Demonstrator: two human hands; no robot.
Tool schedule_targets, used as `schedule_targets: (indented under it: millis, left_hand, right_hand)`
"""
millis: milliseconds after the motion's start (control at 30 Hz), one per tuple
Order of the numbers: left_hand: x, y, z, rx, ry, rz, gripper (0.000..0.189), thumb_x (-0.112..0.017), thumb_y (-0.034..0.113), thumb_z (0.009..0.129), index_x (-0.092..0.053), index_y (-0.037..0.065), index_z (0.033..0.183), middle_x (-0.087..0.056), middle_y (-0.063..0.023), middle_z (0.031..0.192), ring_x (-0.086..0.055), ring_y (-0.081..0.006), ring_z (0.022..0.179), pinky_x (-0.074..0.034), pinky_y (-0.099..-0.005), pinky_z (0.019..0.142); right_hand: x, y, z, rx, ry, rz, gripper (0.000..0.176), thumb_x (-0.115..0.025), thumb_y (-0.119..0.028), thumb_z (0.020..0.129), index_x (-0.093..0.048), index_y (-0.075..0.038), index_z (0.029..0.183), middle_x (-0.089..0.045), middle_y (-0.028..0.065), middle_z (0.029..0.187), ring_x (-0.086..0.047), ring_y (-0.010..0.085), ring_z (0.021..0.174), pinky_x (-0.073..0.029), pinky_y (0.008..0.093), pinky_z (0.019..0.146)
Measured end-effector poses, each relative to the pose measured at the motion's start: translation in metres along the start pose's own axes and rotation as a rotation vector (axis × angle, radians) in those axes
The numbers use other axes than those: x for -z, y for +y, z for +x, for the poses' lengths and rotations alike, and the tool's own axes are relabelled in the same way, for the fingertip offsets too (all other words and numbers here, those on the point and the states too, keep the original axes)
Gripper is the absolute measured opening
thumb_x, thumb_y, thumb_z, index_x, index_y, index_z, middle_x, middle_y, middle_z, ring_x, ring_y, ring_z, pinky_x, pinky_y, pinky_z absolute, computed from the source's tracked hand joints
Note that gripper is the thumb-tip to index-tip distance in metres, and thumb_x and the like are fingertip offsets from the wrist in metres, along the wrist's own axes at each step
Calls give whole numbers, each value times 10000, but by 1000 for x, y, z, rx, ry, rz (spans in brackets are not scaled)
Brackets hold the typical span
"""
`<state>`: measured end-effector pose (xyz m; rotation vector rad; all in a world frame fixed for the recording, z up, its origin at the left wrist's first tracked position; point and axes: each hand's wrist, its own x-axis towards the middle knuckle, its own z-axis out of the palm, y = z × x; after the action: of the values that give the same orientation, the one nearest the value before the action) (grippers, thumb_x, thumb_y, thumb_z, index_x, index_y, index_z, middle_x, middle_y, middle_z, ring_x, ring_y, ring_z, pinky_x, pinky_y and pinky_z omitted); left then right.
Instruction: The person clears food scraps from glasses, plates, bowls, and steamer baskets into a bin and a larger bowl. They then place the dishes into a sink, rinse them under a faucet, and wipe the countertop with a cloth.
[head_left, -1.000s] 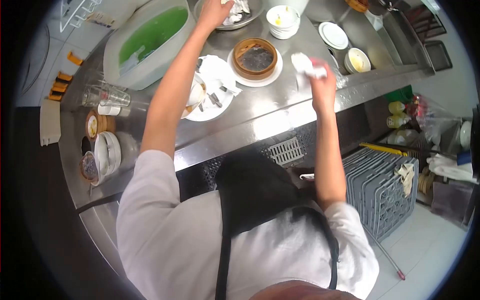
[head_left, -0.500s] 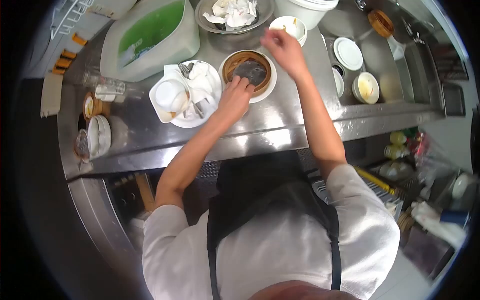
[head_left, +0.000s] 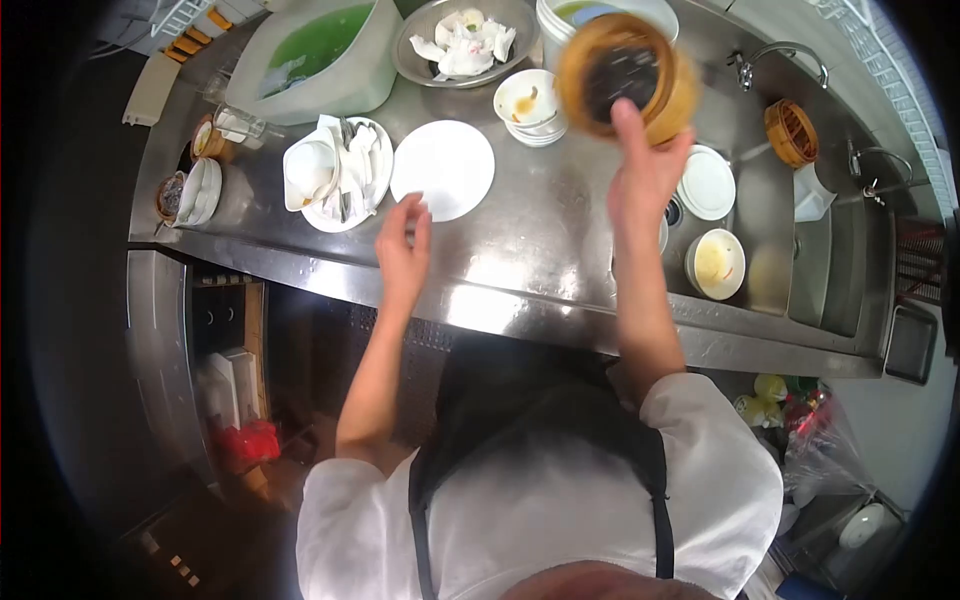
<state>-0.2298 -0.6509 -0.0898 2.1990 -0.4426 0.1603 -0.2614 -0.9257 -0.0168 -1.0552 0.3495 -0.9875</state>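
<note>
My right hand (head_left: 645,178) grips a round bamboo steamer basket (head_left: 683,98) with a dark liner inside, raised over the right part of the counter and tilted. Its thumb presses on the near rim, and motion blurs the basket. My left hand (head_left: 403,252) holds nothing; its fingers are loosely bent and apart, right at the lower edge of a bare white plate (head_left: 445,165). Left of that plate stands another white plate (head_left: 333,222) with crumpled napkins, cutlery and a white cup (head_left: 309,166). Stacked white bowls (head_left: 527,98) with brown sauce remains sit beyond the bare plate.
A tub of green liquid (head_left: 375,90) and a metal bowl of used napkins (head_left: 408,42) stand at the back. In the sink on the right are white plates (head_left: 707,184), a soiled bowl (head_left: 717,265) and another bamboo steamer (head_left: 790,133). Glasses (head_left: 240,125) lie at the left.
The steamer basket has been lifted off its white plate and carried right in my right hand. My left hand has let go of it and drawn back toward me. The view has turned.
</note>
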Motion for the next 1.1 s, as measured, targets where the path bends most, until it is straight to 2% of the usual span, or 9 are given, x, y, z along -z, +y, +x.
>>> schedule_targets:
  millis: [100,167,267,367,633,733,900,1000,1100]
  left_hand:
    - [-30,-75,-15,447,-96,-182,337,-621,136,868,-507,-76,1104,-625,-145,884,-638,-199,695,-511,-286,586]
    - [-44,-84,-12,687,-40,-428,384,-639,168,862,-486,-94,1099,-629,-153,832,-645,-187,631,-518,-265,514]
    - [-52,-71,15,776,-20,-549,538,-610,192,877,-355,-157,1197,-624,-191,809,-664,-212,621,-523,-266,447]
    - [-72,-95,25,829,40,-456,445,-601,152,868,-420,-147,1144,-627,-181,840,-667,-222,623,-537,-282,461]
    - [-70,-72,-15,703,150,-573,418,-511,48,822,-398,-4,1221,-571,-154,1062,-629,-228,803,-558,-305,570]
    - [-59,-57,-44,777,93,-554,453,-511,59,836,-353,5,1257,-513,-135,1192,-564,-236,1006,-512,-401,765]
    - [-63,-18,-71,706,-5,-622,483,-445,10,832,-345,-38,1302,-533,-161,1180,-557,-237,1060,-469,-350,883]
    - [-71,6,-70,708,-110,-636,469,-429,-8,837,-358,-40,1300,-528,-163,1197,-524,-224,1106,-407,-336,963]
    - [-86,23,-67,681,-160,-604,445,-439,8,844,-381,-39,1283,-517,-151,1216,-506,-215,1116,-384,-334,979]
  right_hand:
    - [7,36,92,711,152,-688,532,-814,-205,711,-466,11,1051,-605,120,946,-593,216,860,-467,332,787]
    - [14,61,167,884,-212,-1221,538,-806,-243,703,-485,13,1051,-611,150,901,-607,259,834,-471,357,778]
    - [2,49,184,960,-261,-1299,481,-651,-173,744,-481,3,1158,-617,267,978,-598,438,870,-481,475,773]
    - [22,28,169,906,-152,-1169,502,-777,-245,719,-504,7,1056,-615,168,917,-613,293,842,-475,373,780]
    - [249,-24,157,-91,362,-26,281,-712,-95,723,-614,27,956,-619,75,862,-588,153,789,-482,282,694]
    - [342,-20,226,-20,466,-108,295,-637,-110,788,-562,74,1007,-625,159,976,-638,237,865,-541,357,775]
    - [346,-63,302,-134,665,-92,570,-665,-272,797,-474,98,1186,-532,178,1197,-552,279,1087,-485,385,897]
    - [467,22,396,-292,615,-1109,663,-700,-357,786,-461,77,1225,-527,194,1196,-553,286,1085,-476,366,908]
    - [439,16,378,-261,747,-553,601,-709,-425,786,-534,33,1134,-578,154,1084,-587,222,970,-505,328,772]
